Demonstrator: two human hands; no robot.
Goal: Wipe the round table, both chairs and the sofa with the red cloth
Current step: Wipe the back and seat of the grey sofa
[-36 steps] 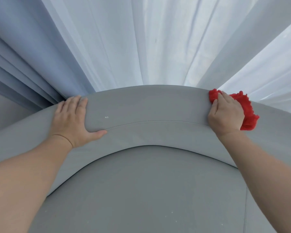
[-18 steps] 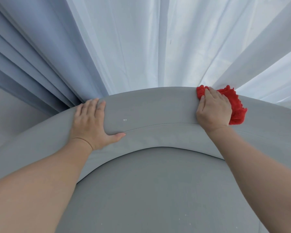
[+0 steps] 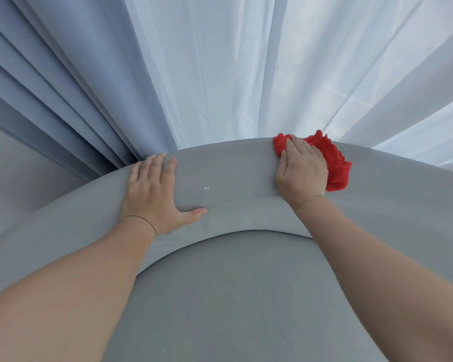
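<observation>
A grey upholstered seat fills the view, its curved backrest (image 3: 233, 173) arching over the seat cushion (image 3: 233, 296). My left hand (image 3: 152, 194) lies flat on top of the backrest, fingers straight, thumb spread along the seam. My right hand (image 3: 302, 171) presses the fluffy red cloth (image 3: 336, 168) onto the backrest's top edge, fingers laid flat over it. The cloth bulges out to the right of and beyond the hand. A few small white specks (image 3: 207, 188) sit on the backrest between my hands.
Sheer white curtains (image 3: 246, 74) hang directly behind the backrest and touch it. Pleated blue-grey curtains (image 3: 63, 87) hang to the left, with a plain wall (image 3: 16, 184) beyond them. Small white specks dot the seat cushion.
My right hand has slid the red cloth leftwards along the backrest top, closer to my left hand. The left hand has stayed in place beside the white specks.
</observation>
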